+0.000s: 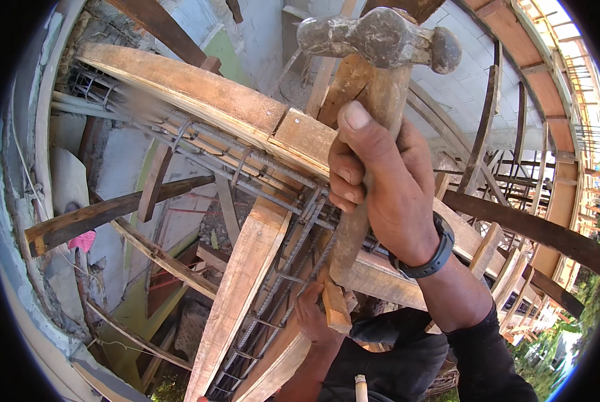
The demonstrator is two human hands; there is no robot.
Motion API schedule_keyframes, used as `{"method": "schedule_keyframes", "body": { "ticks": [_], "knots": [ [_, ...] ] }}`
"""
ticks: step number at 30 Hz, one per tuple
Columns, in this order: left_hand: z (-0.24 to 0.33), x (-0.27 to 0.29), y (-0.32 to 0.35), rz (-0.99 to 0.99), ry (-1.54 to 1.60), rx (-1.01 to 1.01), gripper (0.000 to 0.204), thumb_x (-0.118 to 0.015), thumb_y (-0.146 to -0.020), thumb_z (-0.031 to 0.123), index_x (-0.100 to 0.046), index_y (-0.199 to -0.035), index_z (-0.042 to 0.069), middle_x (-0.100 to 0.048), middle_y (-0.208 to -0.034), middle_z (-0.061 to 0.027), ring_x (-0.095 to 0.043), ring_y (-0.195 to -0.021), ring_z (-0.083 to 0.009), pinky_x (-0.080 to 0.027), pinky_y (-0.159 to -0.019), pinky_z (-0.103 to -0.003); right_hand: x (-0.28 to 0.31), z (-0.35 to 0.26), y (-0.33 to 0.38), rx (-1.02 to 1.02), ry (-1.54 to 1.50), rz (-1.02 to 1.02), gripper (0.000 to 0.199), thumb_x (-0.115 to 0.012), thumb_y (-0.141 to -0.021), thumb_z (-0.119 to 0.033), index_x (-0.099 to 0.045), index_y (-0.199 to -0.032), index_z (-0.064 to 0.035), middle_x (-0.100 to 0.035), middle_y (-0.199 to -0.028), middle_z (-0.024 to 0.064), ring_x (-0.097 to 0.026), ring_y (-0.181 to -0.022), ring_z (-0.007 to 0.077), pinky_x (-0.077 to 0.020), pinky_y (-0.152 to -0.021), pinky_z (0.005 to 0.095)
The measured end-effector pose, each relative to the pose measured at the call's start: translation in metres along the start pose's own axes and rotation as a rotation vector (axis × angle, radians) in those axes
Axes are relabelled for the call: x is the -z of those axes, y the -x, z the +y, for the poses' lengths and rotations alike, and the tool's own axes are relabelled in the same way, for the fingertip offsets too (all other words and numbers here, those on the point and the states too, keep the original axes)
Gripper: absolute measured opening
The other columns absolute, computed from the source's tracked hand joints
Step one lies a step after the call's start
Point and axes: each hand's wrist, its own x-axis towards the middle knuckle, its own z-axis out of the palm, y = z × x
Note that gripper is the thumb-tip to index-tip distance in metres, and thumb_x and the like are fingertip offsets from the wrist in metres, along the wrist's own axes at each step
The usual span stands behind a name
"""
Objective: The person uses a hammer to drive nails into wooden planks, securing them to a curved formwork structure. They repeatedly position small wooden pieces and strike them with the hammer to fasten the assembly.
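Note:
My right hand (387, 167) is wrapped round the wooden handle of a ball-peen hammer (380, 37), raised close in front of me with its worn steel head uppermost. Below it, my left hand (315, 318) is at a short wood block (336, 307), fingers closed along its side; the hammer handle and my right hand partly cover this area. Both lie by the junction of two timber forms. A steel rebar cage (266, 315) runs between the boards of the nearer form, and more rebar (239, 167) lies along the long wooden board (186, 84) crossing behind.
Dark timber braces (527, 224) cross at the right, and another beam (119, 208) juts out at the left. Through the gaps, a lower level with debris shows. Block walls (457, 100) stand behind. A cigarette (361, 387) shows at the lower edge.

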Motion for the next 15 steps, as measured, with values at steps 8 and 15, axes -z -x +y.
{"method": "schedule_keyframes", "body": {
  "ticks": [8, 15],
  "knots": [
    [-0.002, -0.004, -0.003, -0.033, 0.028, 0.121, 0.053, -0.077, -0.088, 0.03, -0.059, -0.132, 0.005, -0.067, -0.116, -0.017, -0.065, -0.104, -0.0411, -0.052, -0.089, -0.049, 0.063, -0.028, 0.154, -0.276, 0.543, -0.152, 0.039, -0.056, -0.106, -0.024, -0.049, -0.133, 0.0027, -0.064, -0.093, 0.0081, -0.057, -0.073, 0.0124, -0.048, -0.065, 0.0291],
    [0.002, 0.0, -0.004, -0.071, -0.027, 0.251, 0.058, -0.078, -0.085, 0.024, -0.058, -0.138, 0.013, -0.07, -0.116, -0.0168, -0.067, -0.107, -0.0367, -0.054, -0.092, -0.046, 0.037, -0.04, 0.196, -0.308, 0.877, -0.336, 0.043, -0.055, -0.106, -0.024, -0.049, -0.138, 0.005, -0.069, -0.095, 0.0221, -0.071, -0.082, 0.0352, -0.055, -0.075, 0.0395]
  ]
}}
